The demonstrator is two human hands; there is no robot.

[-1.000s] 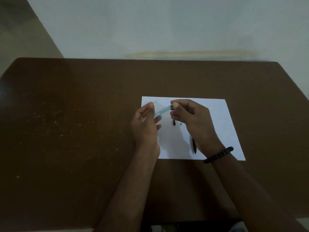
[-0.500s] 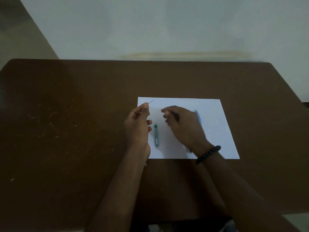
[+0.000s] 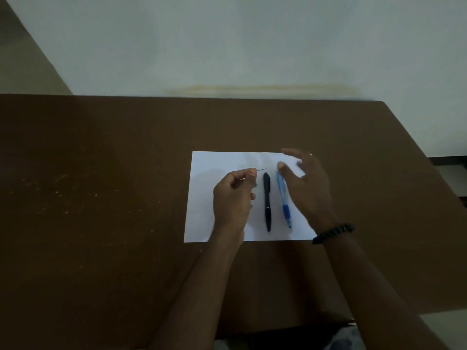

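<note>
Just past the left fingers [image 3: 251,173], the pinched thin rod [image 3: 262,169] protrudes.

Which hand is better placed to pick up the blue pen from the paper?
The right hand: it hovers open beside the blue pen, thumb near its upper end. The left hand pinches a thin rod, and the black pen lies between it and the blue one.

Right hand [image 3: 307,184]: motion-blurred, finger outlines indistinct. It overlaps the upper end of the blue pen [image 3: 284,198] and hides the far right corner of the paper [image 3: 214,168]. Thin rod [image 3: 262,169] in left hand [image 3: 232,195]: only the tip shows, too fine to identify. Table [image 3: 101,173]: cut off at the left edge.
</note>
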